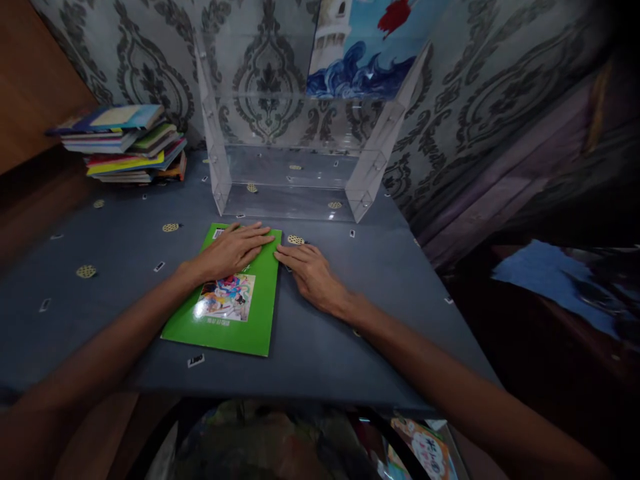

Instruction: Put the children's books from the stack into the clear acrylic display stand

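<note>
A green book (260,305) with a colourful picture on its cover lies flat on the grey-blue tablecloth. My left hand (233,251) rests palm down across the upper part of the cover, its fingers stretched toward the right edge. Beside that edge, my right hand (311,273) is on the cloth with its fingers extended. Its fingertips are at the book's upper right side; whether they press on the edge I cannot tell. Neither hand is wrapped around anything.
Behind the book stands a clear acrylic rack (286,203) against the patterned wall. A stack of books (127,143) sits at the back left. A painting (363,50) is above the rack's right side. The table's front edge (320,399) is near my body.
</note>
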`<state>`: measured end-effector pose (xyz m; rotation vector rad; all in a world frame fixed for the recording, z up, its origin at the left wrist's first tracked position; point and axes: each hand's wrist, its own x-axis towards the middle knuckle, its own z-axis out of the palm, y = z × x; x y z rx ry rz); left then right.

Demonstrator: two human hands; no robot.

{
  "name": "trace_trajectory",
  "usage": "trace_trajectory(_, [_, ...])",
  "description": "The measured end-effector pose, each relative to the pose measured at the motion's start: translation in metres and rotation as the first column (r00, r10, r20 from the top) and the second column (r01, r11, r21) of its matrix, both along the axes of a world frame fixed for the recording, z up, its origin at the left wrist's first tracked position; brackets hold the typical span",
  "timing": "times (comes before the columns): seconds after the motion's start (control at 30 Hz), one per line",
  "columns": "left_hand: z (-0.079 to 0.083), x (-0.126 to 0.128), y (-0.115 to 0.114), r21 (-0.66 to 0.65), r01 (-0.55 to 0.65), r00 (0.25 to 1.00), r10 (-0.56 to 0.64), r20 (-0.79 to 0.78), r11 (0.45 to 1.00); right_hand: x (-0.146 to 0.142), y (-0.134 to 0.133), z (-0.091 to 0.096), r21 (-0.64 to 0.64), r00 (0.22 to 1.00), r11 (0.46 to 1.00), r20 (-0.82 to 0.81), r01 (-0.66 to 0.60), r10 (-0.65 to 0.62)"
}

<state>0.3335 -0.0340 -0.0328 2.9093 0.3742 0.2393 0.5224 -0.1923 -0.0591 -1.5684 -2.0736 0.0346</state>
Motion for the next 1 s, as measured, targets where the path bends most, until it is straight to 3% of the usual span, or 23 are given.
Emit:
trace_trajectory(0.2, [0.003, -0.002, 0.001, -0.015, 0.020, 1.000, -0.020, -0.006, 1.000, -0.005, -0.015, 0.004, -0.004, 0.998, 0.998, -0.007, -0.066, 0.066])
trace_trajectory(0.57, [0.014, -0.010, -0.009, -0.037, 0.227, 0.974, -0.228, -0.008, 0.973, -0.014, -0.033, 0.006, -0.017, 0.994, 0.995, 0.052, -0.100, 0.101])
trace_trajectory(1.0, [0.018, -0.014, -0.017, -0.065, 0.277, 0.961, -0.277, 0.005, 0.959, -0.021, -0.044, 0.007, 0.006, 0.991, 0.991, 0.033, -0.130, 0.130])
